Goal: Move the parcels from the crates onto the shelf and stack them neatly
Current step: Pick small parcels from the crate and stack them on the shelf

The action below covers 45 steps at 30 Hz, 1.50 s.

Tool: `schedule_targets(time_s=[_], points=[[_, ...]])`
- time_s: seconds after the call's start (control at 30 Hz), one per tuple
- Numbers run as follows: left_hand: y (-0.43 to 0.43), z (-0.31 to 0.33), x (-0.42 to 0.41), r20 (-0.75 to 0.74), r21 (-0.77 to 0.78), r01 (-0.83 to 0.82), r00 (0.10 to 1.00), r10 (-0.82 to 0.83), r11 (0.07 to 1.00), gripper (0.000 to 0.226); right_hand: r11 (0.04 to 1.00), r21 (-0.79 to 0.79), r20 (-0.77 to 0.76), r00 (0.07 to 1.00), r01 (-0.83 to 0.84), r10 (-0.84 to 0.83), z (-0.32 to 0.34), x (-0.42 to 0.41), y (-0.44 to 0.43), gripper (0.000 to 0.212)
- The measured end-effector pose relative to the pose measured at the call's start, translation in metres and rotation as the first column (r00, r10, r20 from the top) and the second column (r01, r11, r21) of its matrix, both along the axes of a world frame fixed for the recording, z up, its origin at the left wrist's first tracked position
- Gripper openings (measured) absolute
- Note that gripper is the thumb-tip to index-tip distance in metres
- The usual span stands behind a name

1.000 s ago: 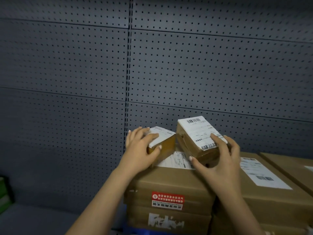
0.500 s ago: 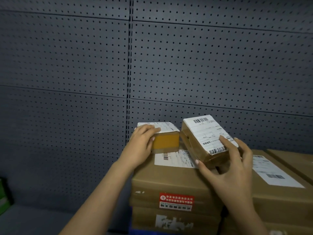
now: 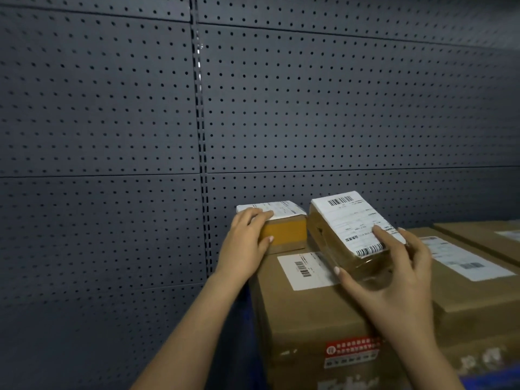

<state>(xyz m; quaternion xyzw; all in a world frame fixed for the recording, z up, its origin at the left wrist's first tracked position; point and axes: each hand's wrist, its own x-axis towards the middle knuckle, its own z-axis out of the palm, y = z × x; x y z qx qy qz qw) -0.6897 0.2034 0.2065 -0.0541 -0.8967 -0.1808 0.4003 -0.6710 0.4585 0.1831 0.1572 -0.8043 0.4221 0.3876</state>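
Left hand [image 3: 247, 237] clamped on the near left corner of a small flat cardboard parcel [image 3: 287, 235], orange-taped side and white label up, level on a large brown cardboard box [image 3: 309, 313]. Right hand [image 3: 394, 277] wrapped round a small brown glossy-taped parcel [image 3: 346, 229] with barcoded white label, tilted just beside the first, over the same box. Behind both, dark grey perforated metal back panel [image 3: 112, 108].

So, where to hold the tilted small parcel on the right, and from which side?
Hold the tilted small parcel at its near end, from the front right, as the right hand does: thumb on the near side, fingers over the label. That end is free; the other small parcel stands close on its left.
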Motion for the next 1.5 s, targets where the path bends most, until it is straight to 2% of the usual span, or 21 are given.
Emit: schedule_targets(time_s=[0.23,0.77,1.13,1.5], points=[[-0.006,-0.001,-0.018,-0.01,0.014,0.039,0.999,-0.039,0.999,0.049,0.998,0.041,0.001,0.998,0.055,-0.055,-0.001,0.001,-0.005,0.084],[-0.012,-0.003,-0.038,-0.003,0.03,0.054,0.999,-0.054,0.998,0.048,0.999,0.049,-0.027,1.0,0.004,-0.003,0.002,-0.014,-0.005,0.083],[-0.003,0.004,-0.029,0.057,-0.025,-0.038,0.998,0.04,0.999,0.053,0.998,0.051,-0.067,0.997,-0.039,0.042,0.005,-0.012,0.01,0.083],[0.005,0.001,0.002,-0.012,-0.035,-0.05,0.999,0.05,0.998,0.053,0.991,0.074,-0.039,0.992,-0.114,0.117,0.008,-0.012,0.014,0.084]])
